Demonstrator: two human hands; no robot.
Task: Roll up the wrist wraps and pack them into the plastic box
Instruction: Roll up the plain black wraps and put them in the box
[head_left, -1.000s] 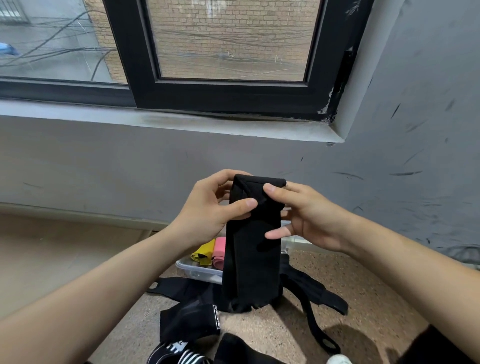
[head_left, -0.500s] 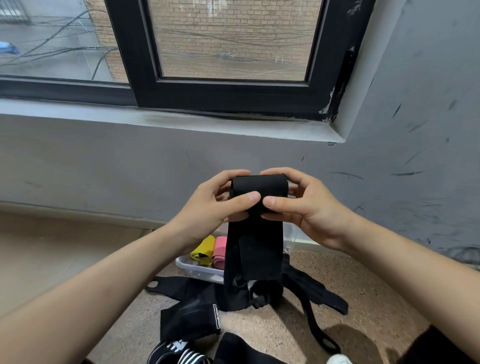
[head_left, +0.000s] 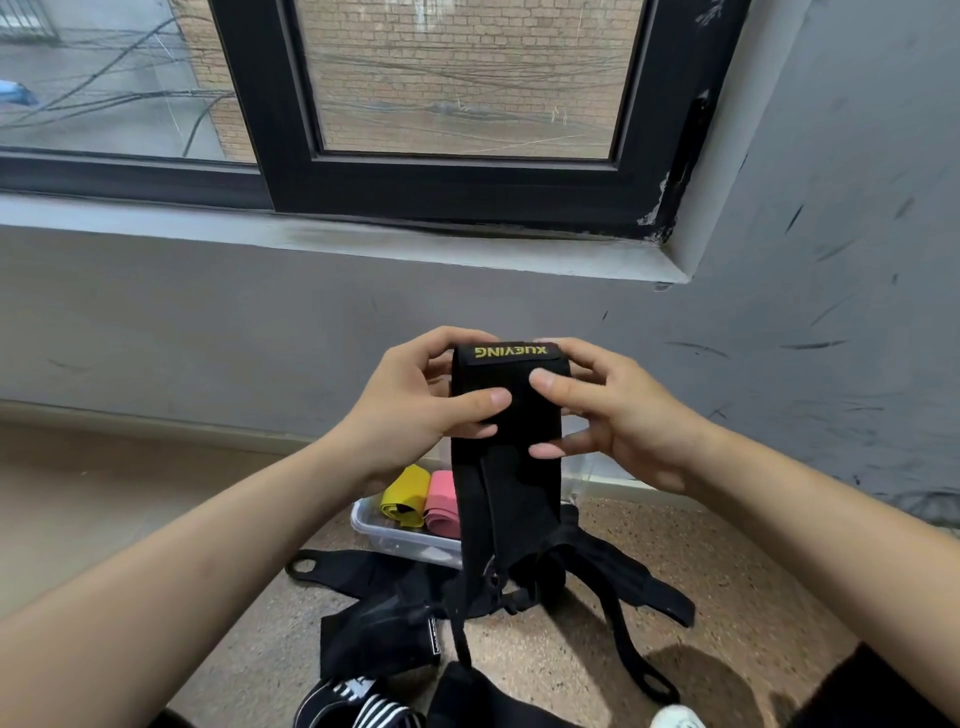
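Here I see the left hand (head_left: 415, 402) and right hand (head_left: 615, 415) both gripping the black wrist wrap (head_left: 514, 483) by its rolled top, above the plastic box (head_left: 400, 545); the tail hangs across the box.

The hanging black wrap (head_left: 506, 499) covers the right part of the clear plastic box (head_left: 387, 535), so its far end and whatever lies behind the yellow roll (head_left: 402, 501) and pink roll (head_left: 444, 512) cannot be told. Most fingers of the left grip (head_left: 415, 405) and right grip (head_left: 608, 410) pass behind the rolled top. The bottom edge cuts off a striped shoe (head_left: 358, 706), a black cloth (head_left: 467, 699) and a white thing (head_left: 675, 718). The label on a floor strap (head_left: 374, 644) is too small to read.
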